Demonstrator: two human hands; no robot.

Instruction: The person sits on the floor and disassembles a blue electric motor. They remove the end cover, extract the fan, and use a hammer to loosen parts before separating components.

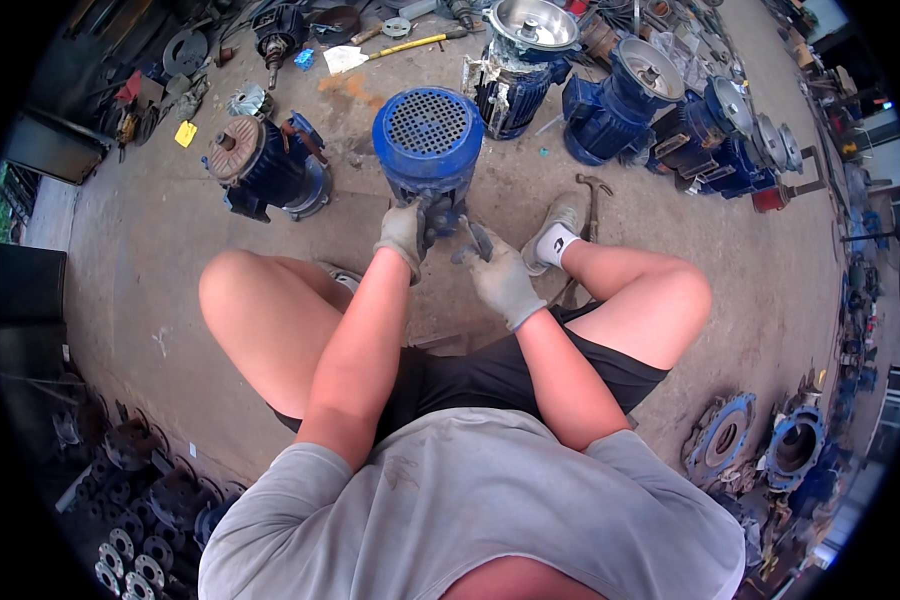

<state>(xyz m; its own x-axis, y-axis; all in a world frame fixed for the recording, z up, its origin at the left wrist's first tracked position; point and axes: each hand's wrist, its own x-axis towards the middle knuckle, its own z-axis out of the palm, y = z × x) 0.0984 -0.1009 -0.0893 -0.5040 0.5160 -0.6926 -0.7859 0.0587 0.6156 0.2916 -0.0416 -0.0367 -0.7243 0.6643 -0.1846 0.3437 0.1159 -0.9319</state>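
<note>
A blue electric motor (pixel 430 150) stands upright on the floor in front of me, its round grille cover facing up. My left hand (pixel 403 238), in a dirty grey work glove, is closed against the dark fitting low on the motor's near side. Its fingertips are partly hidden there. Just right of that fitting is my right hand (pixel 500 275), gloved too, with fingers bent together and blackened at the tips. It seems to pinch a small dark thing, too unclear to name. A hammer (pixel 594 190) lies by my right shoe.
Another blue motor (pixel 270 165) stands at the left. Several more motors, one with a silver pan-shaped top (pixel 535 25), line the far right. A yellow-handled tool (pixel 410 45) lies farther back. Flanged rings (pixel 725 437) are at lower right, metal parts (pixel 150 570) at lower left.
</note>
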